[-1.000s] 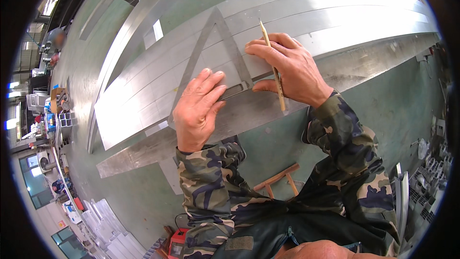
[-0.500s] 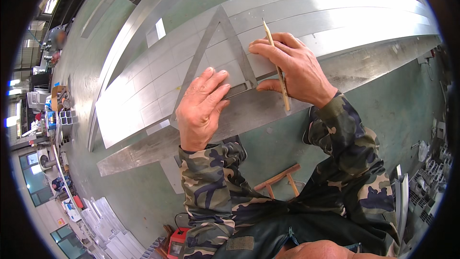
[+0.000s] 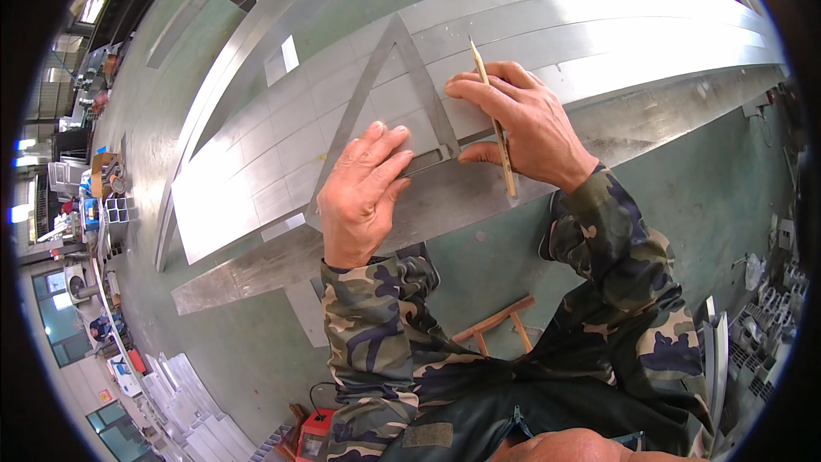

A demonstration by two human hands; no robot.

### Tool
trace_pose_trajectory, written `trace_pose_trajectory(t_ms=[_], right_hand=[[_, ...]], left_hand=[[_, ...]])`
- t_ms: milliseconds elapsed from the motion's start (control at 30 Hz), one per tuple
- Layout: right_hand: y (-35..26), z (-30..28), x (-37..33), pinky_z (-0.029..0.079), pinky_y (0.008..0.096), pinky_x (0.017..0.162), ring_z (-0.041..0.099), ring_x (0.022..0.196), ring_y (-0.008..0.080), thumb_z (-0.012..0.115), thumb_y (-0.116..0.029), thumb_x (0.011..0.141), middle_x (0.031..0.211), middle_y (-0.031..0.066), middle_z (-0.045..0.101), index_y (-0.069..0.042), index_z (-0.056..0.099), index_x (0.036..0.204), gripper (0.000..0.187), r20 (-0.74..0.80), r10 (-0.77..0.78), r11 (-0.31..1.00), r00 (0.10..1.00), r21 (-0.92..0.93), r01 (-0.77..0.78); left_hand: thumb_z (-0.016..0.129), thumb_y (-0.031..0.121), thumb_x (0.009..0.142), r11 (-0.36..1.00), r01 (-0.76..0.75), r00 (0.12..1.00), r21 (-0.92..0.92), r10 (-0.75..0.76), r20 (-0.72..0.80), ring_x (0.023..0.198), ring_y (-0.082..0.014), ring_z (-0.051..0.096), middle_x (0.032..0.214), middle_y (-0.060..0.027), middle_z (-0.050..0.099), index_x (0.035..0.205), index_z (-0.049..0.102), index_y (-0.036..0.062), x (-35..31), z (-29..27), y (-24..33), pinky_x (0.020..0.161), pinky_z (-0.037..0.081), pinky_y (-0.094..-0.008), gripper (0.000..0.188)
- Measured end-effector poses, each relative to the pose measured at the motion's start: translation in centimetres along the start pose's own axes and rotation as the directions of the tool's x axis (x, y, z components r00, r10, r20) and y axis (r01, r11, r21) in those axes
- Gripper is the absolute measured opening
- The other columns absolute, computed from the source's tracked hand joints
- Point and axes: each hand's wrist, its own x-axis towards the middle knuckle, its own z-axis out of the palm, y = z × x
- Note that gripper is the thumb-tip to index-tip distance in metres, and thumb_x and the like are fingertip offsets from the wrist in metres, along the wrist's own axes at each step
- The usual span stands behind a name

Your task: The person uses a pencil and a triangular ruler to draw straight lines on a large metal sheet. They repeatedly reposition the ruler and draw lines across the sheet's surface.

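Observation:
A metal triangular set square (image 3: 425, 90) lies on several long, silvery metal bars (image 3: 295, 120) laid side by side, with lines across them on the left. My left hand (image 3: 359, 197) rests on the square's left corner, fingers stretched out. My right hand (image 3: 539, 124) is at the square's right edge, its thumb by the thick corner. A light wooden pencil (image 3: 505, 158) is held in the right hand, its sharpened tip pointing away from me, above the bars. Part of the square is hidden under my left hand.
A grey metal support beam (image 3: 453, 201) runs along the near side of the bars. Another long metal bar (image 3: 224, 68) slants past at the left. Below are a wooden stool (image 3: 494, 318) and a red machine (image 3: 316, 428). Metal lengths (image 3: 195, 415) lie stacked at the lower left.
Both hands, the square and the pencil keep their places on the bars. The view has shifted only very slightly.

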Motion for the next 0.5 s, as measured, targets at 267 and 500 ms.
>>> trace_pose_trajectory(t_ms=[267,500], right_hand=[[0.3,0.2,-0.3,0.055,0.0490,0.105,0.062,0.130,0.0332,0.096,-0.046,0.071,0.136,0.0033,0.076,-0.016,0.067,0.143,0.083,0.006,0.016,1.000,1.000,-0.010,-0.016],[0.4,-1.3,0.3,0.057,0.0470,0.102,0.065,0.124,0.0345,0.090,-0.027,0.089,0.135,0.0092,0.076,-0.012,0.059,0.155,0.074,0.056,0.032,0.983,0.998,0.181,-0.042]], left_hand=[[0.087,0.000,0.079,1.000,0.008,1.000,-0.022,-0.008,-0.004,0.142,-0.0296,0.066,0.140,-0.0017,0.078,0.119,0.083,0.0113,0.2,0.2,0.1,0.117,0.055,-0.0437,0.042],[0.087,0.000,0.079,0.996,0.022,0.999,-0.083,-0.024,-0.024,0.139,-0.0294,0.067,0.138,-0.0022,0.078,0.120,0.081,0.0082,0.2,0.1,-0.2,0.114,0.057,-0.0418,0.042]])
